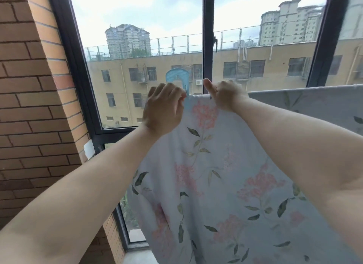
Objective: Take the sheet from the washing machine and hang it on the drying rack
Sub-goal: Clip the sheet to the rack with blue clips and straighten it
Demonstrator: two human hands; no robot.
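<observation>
Flowered sheet (216, 185) pegged up at a window (208, 37)

The sheet is draped over a support hidden under its top edge, which runs off to the right, and its bulk hangs down on the near side. A blue clip (176, 76) at the top left corner is gripped by the curled fingers of the left hand (164, 108). Just right of it, the fold is pinched by the right hand (225, 95), thumb raised. A brick wall (29, 106) is seen at left.
</observation>
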